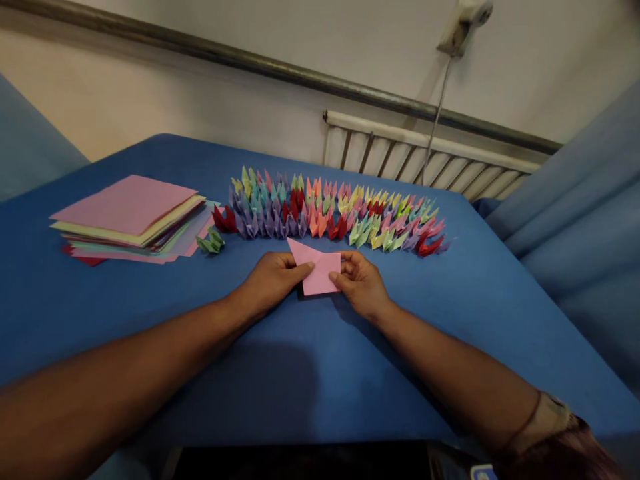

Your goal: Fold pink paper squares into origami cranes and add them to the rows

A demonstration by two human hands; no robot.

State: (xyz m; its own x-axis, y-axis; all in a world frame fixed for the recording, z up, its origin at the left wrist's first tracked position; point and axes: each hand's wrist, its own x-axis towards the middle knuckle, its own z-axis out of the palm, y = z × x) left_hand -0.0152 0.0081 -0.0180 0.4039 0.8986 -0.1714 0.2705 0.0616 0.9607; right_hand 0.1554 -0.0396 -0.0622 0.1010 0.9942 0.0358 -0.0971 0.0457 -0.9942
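Far left, blue counter (450,320): paper stack (125,203). Then green folded piece (212,242), then rows of folded paper (320,220). In front of these: your left hand (274,275), fingers pinching the left side of the pink sheet (321,270); your right hand (364,285), fingers gripping its right.

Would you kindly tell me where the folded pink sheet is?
In the head view, the folded pink sheet is near the centre, held between the left hand and right hand, nearer than the folded paper figures.
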